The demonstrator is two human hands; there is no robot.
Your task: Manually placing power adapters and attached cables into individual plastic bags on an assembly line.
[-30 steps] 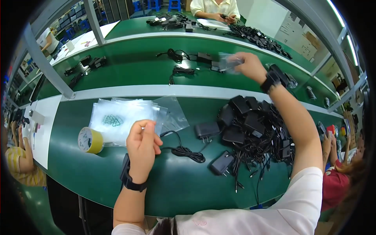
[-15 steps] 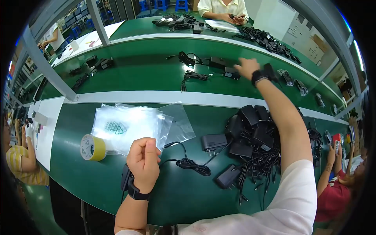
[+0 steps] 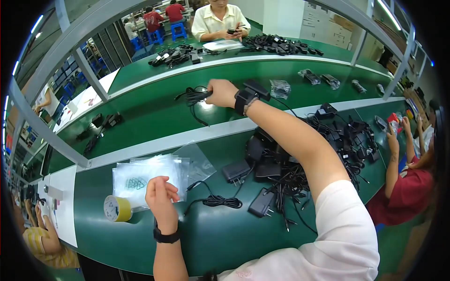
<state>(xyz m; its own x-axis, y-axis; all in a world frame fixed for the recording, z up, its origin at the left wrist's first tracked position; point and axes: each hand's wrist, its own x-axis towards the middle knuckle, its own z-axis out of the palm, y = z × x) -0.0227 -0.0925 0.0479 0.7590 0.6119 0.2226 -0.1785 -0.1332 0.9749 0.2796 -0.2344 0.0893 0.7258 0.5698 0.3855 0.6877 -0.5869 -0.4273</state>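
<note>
On the raised green shelf, my right hand [image 3: 221, 92] is closed over black power adapters, with a coiled black cable [image 3: 194, 96] showing at its fingertips. The hand hides the adapter bodies. My left hand [image 3: 161, 194] hovers by the lower edge of a stack of clear plastic bags [image 3: 152, 180], its fingers loosely curled and apart, holding nothing. Right of it, a black power adapter [image 3: 236, 171] lies with its coiled cord [image 3: 220, 201] on the green table. Another adapter [image 3: 261, 202] rests nearer me, beside a tangled heap of adapters and cables [image 3: 269, 171] partly under my right forearm.
A yellow tape roll [image 3: 118, 208] stands left of the bags. A grey ledge [image 3: 178, 140] divides table from shelf. The shelf bears bagged items [image 3: 280, 89] at right and adapters [image 3: 111, 121] at left. A person [image 3: 220, 23] sits across; others work at both sides.
My right hand has moved left along the shelf onto the adapters and cables. The fingers of my left hand have loosened from a curled fist. The whole view has shifted and tilted.
</note>
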